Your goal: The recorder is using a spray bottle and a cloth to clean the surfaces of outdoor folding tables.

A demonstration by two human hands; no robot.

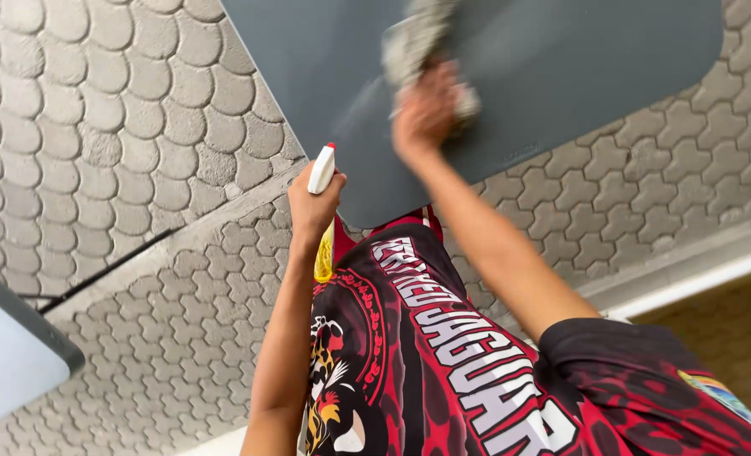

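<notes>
I see right hand (426,114) clamped on grey cloth (416,38) on far grey surface (578,59); left hand (314,203) gripping white-topped, yellow spray bottle (321,173), w/ patterned paving (139,127) left.

The grey tabletop (578,59) lies bare right of the cloth (422,42) under the right hand (426,114). Left of it, the left hand (312,207) with its spray bottle (322,181) crowds the table edge.

Grey interlocking paving stones (139,110) cover the ground. A white, dark-rimmed table corner (8,355) shows at left. A black cable (97,272) crosses the pavers.
</notes>
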